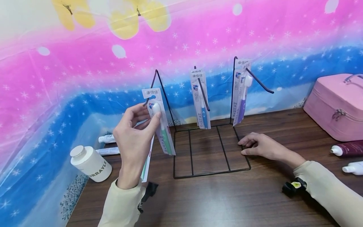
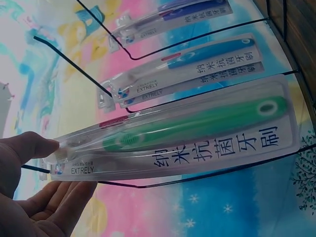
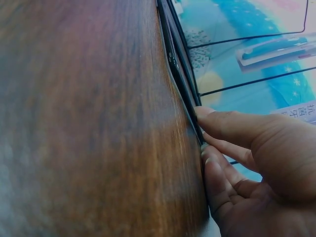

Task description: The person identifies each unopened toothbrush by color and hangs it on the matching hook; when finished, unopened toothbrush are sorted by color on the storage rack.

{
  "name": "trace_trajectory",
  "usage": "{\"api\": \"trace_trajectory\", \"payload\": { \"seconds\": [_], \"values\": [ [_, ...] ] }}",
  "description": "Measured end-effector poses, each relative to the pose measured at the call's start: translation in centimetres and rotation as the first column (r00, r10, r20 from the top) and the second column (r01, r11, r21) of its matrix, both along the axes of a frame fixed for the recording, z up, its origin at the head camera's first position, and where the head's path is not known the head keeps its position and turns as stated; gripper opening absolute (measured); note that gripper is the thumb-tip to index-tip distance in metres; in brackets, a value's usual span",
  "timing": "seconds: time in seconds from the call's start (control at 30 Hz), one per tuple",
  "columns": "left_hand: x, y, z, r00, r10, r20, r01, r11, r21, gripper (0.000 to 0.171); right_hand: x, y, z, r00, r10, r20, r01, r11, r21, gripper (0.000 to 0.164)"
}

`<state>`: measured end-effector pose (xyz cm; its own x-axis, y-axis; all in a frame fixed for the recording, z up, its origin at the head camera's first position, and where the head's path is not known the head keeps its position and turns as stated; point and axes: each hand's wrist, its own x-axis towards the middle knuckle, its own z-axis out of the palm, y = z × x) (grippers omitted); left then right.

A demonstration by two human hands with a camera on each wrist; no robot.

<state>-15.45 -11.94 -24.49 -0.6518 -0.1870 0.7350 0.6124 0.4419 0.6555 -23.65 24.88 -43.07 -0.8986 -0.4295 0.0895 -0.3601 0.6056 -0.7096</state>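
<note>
My left hand [image 1: 134, 132] pinches a packaged toothbrush with a green handle [image 1: 164, 135] between thumb and fingers, near the top of its card. The card is at the left hook of a black wire display rack [image 1: 210, 172]; I cannot tell whether the hook passes through its hole. In the left wrist view the thumb presses the clear front over the brush head. My right hand [image 1: 262, 146] grips the right side wire of the rack's base, low on the table. Packaged blue toothbrushes [image 1: 203, 115] hang on the middle hook, purple ones [image 1: 241, 107] on the right hook.
Left of the rack stand a white bottle [image 1: 92, 164], a white tube [image 1: 106, 138] and a long box [image 1: 107, 151]. Another green toothbrush pack [image 1: 145, 168] lies partly behind the left wrist. On the right are a pink case [image 1: 337, 107], a dark red tube [image 1: 350, 148] and a white tube [image 1: 354, 168].
</note>
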Motion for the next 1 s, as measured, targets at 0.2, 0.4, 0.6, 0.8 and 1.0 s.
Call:
{"api": "trace_trajectory", "payload": {
  "seconds": [0.2,0.4,0.6,0.8,1.0],
  "values": [
    [-0.8,-0.3,0.2,0.999,0.022,0.025,-0.021,0.999,-0.034,0.032,-0.1,0.0,0.0,1.000,-0.008,0.002,0.008,1.000,-0.001,0.038],
    [-2.2,-1.0,-0.1,0.997,0.031,0.069,-0.030,0.999,-0.014,0.032,-0.4,0.0,-0.3,1.000,-0.009,-0.008,0.009,1.000,0.024,0.037],
    [-5.1,-2.3,-1.7,0.996,0.037,0.075,-0.037,0.999,-0.009,0.036,-0.2,0.0,-0.3,0.999,-0.002,-0.032,0.003,1.000,0.009,0.036],
    [-6.9,-2.6,-2.2,0.996,0.050,0.076,-0.047,0.998,-0.041,0.040,-0.2,0.1,-0.2,1.000,0.006,-0.021,-0.006,1.000,-0.001,0.038],
    [-8.1,-2.5,-2.2,0.995,0.043,0.095,-0.040,0.999,-0.031,0.040,-0.4,0.0,-0.3,1.000,-0.007,-0.012,0.007,1.000,0.023,0.037]
  ]
}}
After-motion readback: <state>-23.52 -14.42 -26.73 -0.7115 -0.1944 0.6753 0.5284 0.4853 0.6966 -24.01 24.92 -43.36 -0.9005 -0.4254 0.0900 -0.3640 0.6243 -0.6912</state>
